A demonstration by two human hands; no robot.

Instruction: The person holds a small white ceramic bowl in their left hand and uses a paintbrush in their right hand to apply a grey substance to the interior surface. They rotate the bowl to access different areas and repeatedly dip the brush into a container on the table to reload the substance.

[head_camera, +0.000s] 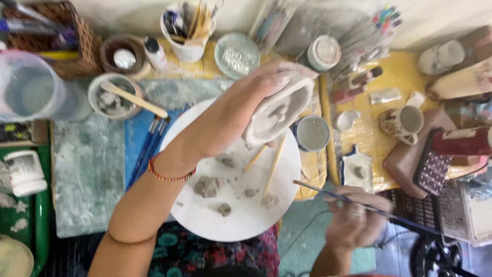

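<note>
item: pale grey hollow clay piece (279, 110), shallow and bowl-like with small raised lumps inside, held tilted above the far edge of the round white work board (241, 215). containers: white cup of brushes and sticks (188, 31); grey bowl of clay slurry with a wooden stick across it (114, 96); small round blue-rimmed pot with pale contents (312, 133), just beside the clay piece; patterned mug (405, 122), contents not visible; clear plastic tub (32, 87). hands: left hand (266, 84) reaches forward, arm extended, fingers clamped over the clay piece's rim; red beaded bracelet (169, 174) at the wrist. right hand (356, 223), low near the desk (389, 77) edge, closed around a thin blue-handled brush (328, 194) pointing toward the board. board carries grey clay scraps (207, 187) and two wooden sticks (274, 164).
</note>
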